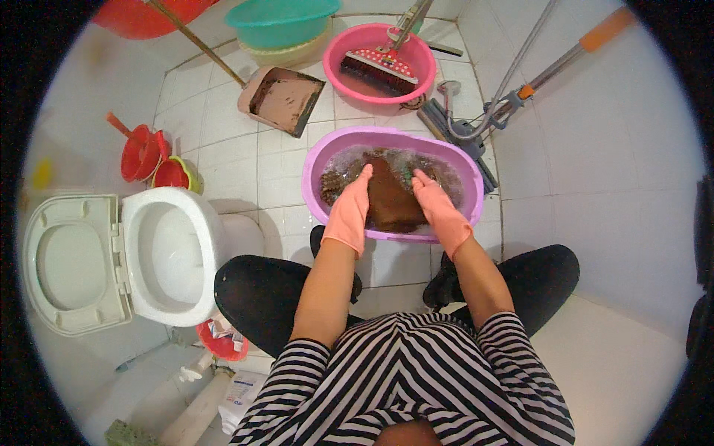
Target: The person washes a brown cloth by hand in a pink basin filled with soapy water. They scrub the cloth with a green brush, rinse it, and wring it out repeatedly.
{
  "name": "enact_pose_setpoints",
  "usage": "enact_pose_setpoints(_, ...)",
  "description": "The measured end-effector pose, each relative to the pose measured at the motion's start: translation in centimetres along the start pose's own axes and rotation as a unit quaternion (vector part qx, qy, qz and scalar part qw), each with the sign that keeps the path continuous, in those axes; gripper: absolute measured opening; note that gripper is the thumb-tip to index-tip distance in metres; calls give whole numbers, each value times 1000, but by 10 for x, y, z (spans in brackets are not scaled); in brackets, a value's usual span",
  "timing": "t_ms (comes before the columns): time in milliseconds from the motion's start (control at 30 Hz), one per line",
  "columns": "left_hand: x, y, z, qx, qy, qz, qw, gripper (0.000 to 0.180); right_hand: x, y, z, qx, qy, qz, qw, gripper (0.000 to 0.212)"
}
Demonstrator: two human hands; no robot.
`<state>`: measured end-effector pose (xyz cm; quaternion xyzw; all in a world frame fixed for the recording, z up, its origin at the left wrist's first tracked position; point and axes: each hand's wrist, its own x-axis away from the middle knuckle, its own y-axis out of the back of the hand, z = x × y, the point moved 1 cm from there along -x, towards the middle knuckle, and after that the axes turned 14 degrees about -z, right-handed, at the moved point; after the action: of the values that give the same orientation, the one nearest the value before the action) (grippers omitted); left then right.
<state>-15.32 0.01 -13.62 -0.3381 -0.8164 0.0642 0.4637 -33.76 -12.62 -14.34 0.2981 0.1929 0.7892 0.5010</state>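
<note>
A purple oval basin point(316, 152) stands on the floor in front of me, holding sudsy water. A wet brown cloth point(394, 195) stretches between my two hands, its lower end down near the basin's front rim. In a pink rubber glove, my left hand point(352, 208) grips the cloth's left edge, with most fingers hidden behind it. My right hand point(440, 208), gloved the same way, holds the right edge. Darker, patterned fabric point(333, 187) lies in the water on the left. Something small and green point(407, 173) shows beside my right fingertips, too unclear to name.
Behind the basin stand a pink tub point(335, 56) with a broom head point(383, 67) in it and a dustpan point(282, 100). A mop point(461, 130) leans at the right. On the left are an open toilet point(171, 256), red dippers point(141, 152) and a red bin point(223, 346).
</note>
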Motion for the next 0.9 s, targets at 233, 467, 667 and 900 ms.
enact_pose_setpoints(233, 11, 12, 3, -602, -392, -80, 691, 33, 36, -14, 88, 192, 56, 72, 977, 51)
enact_pose_setpoints(467, 28, -42, 7, 8, -26, -240, 970, 59, -16, 46, -49, 338, 107, -31, 935, 43)
enact_pose_setpoints(667, 66, -13, -30, 30, -15, -192, 981, 54, 42, 35, 58, 156, -60, -46, 985, 55)
enact_pose_setpoints(900, 143, -33, -14, 74, -37, -194, 977, 41, 108, 66, 150, -19, 124, 136, 983, 45)
